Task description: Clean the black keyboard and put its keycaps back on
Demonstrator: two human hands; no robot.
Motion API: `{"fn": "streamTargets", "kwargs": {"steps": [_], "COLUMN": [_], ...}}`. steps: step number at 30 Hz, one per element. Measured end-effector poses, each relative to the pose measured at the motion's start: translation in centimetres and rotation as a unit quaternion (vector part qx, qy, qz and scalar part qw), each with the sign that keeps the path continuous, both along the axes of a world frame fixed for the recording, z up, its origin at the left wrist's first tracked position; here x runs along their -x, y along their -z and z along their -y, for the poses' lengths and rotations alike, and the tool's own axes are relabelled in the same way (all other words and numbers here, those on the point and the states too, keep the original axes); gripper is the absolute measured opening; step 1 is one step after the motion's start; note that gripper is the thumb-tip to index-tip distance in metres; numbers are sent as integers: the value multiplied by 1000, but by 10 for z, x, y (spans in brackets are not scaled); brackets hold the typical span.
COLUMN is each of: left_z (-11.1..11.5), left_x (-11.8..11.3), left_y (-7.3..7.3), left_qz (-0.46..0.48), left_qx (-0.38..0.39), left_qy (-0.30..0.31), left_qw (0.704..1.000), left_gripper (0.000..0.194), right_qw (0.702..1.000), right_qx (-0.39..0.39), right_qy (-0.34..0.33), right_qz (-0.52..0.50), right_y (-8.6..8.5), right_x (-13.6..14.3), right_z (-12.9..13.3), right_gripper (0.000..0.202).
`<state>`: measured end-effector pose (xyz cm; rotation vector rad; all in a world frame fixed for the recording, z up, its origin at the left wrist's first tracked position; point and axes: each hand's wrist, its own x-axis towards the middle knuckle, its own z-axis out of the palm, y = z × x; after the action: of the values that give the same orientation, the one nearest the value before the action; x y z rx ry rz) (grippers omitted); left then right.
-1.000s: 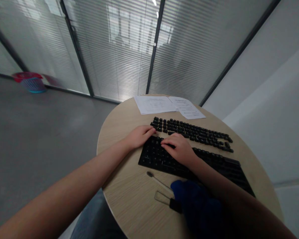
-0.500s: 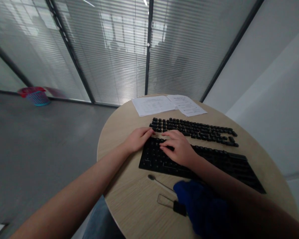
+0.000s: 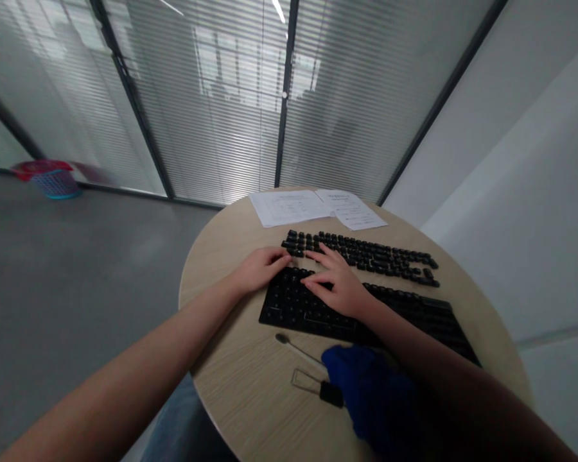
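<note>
Two bare forearms reach in from the bottom of the view, a denim-clad leg [image 3: 183,420] just showing below the table's edge. Nearest on the round wooden table [image 3: 250,385] there's a bunched blue cloth [image 3: 361,378], partly under the right forearm. Just beside it lies a wire-looped tool with a black end [image 3: 331,394], and above that a thin stick with a dark tip [image 3: 282,338], its other end reaching the cloth.

Now the black keyboard [image 3: 289,308], lying flat and slanting away to the right, its right part passing behind the right forearm. Over its upper left section is the right hand [image 3: 340,285]: thumb and a finger brought together low over the board, other fingers spread towards the far side. Anything between those tips? Cannot tell from here! The left hand [image 3: 261,268] rests by the keyboard's upper left corner, fingers loosely bent, thumb alongside; whether it has hold of anything is hidden.

Just beyond, loose black keycaps [image 3: 390,258] sit in rows, the leftmost close to the left fingertips. Farther still, two printed sheets [image 3: 291,206] at the table's far edge, then a red-and-blue basket [image 3: 55,183] on the floor by the blinds [image 3: 212,141].
</note>
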<state>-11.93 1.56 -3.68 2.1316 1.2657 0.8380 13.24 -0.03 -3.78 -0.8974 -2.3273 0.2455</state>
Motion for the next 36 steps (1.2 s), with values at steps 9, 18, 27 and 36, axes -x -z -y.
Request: {"fn": "streamTargets", "kwargs": {"steps": [9, 18, 27, 36], "left_z": [3, 6, 10, 9], "left_x": [-3, -3, -2, -5], "left_y": [1, 0, -1, -1], "left_qz": [-7, -35, -45, -55], "left_qx": [-121, -138, -158, -171], "left_qy": [123, 181, 168, 173], "left_qw": [985, 973, 972, 968], "left_gripper": [19, 20, 21, 20], "right_qw": [978, 973, 955, 954], "right_qx": [-43, 102, 146, 167], "right_qy": [128, 201, 212, 182], "right_qz": [-161, 49, 150, 172], "right_y": [-47, -46, -38, -31], "right_x": [-41, -50, -26, -18], "right_z": [-29, -119, -178, -184], "right_gripper": [17, 19, 13, 10]}}
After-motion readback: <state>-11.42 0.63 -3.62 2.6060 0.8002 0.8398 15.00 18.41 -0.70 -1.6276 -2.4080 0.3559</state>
